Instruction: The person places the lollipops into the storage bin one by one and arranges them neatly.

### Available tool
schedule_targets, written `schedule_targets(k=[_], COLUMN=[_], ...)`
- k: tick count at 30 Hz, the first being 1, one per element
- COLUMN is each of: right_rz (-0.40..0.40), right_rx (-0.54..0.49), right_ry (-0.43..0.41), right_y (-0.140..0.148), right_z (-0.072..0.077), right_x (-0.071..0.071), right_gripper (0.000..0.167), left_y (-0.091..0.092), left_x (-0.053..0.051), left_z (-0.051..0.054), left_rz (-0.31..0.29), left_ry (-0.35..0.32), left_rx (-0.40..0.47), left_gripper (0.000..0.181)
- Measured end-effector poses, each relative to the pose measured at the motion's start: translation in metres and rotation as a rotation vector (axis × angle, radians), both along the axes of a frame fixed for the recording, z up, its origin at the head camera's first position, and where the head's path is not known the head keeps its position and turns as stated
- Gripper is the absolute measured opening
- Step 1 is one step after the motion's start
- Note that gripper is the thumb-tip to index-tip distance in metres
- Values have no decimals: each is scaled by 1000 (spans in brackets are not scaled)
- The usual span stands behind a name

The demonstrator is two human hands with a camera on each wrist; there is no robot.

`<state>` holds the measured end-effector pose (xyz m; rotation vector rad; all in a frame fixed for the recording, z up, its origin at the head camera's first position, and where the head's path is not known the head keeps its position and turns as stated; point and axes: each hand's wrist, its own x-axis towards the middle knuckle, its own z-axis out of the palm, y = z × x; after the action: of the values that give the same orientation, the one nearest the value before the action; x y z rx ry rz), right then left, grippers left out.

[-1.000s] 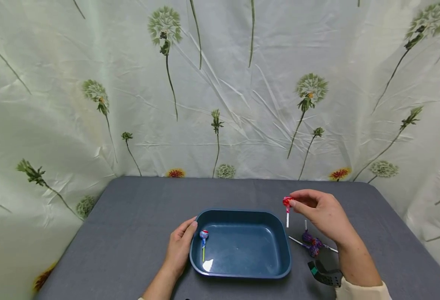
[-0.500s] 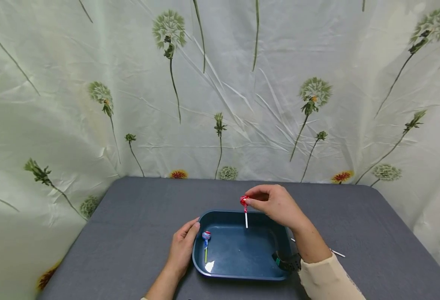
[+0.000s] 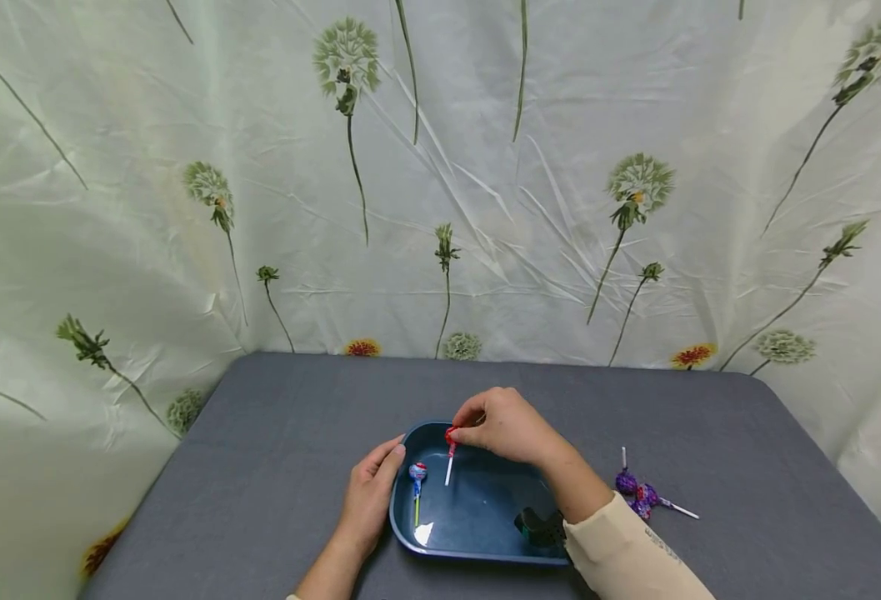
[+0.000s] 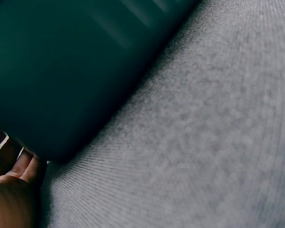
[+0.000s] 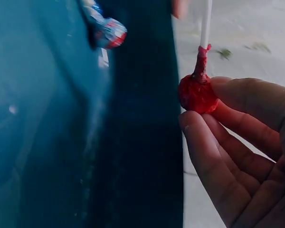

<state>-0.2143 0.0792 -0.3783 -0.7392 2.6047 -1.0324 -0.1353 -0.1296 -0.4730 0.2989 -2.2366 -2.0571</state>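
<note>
Between thumb and fingers, my right hand (image 3: 511, 427) (image 5: 247, 142) pinches the head of a red lollipop (image 3: 451, 437) (image 5: 197, 94) over the back left part of a blue tray (image 3: 485, 556) (image 5: 52, 142); its white stick points down toward the tray floor. Inside the tray, along the left side, lies a blue-and-red lollipop (image 3: 417, 472) (image 5: 110, 33) with a yellow-green stick. My left hand (image 3: 367, 500) (image 4: 14, 180) grips the tray's left rim near the back corner, thumb on top. The left wrist view shows the tray's outer wall (image 4: 71, 71).
Several purple lollipops (image 3: 644, 493) lie in a cluster on the grey table (image 3: 297, 433), right of the tray and beside the right sleeve (image 3: 620, 542). A dark wristband (image 3: 541, 529) hangs over the tray's front right part. A flower-patterned curtain (image 3: 523, 208) stands behind the table.
My right hand has carried the red lollipop leftward from beside the tray to over its back left part, and lower. My left hand keeps its grip on the rim.
</note>
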Motion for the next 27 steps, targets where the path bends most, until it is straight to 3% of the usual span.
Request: schedule_targets(k=[5, 13, 27], right_rz=[89, 182, 187], right_rx=[94, 171, 206], right_ry=[38, 10, 2], right_y=[-10, -19, -30], right_z=[-9, -22, -30], right_x=[5, 9, 4], right_gripper=[5, 8, 13], left_y=[3, 4, 2], left_x=[4, 8, 2], left_z=[-1, -3, -1], left_rz=[1, 8, -3], left_ry=[-1, -17, -26], left_rx=[6, 29, 20], left_gripper=[43, 43, 44])
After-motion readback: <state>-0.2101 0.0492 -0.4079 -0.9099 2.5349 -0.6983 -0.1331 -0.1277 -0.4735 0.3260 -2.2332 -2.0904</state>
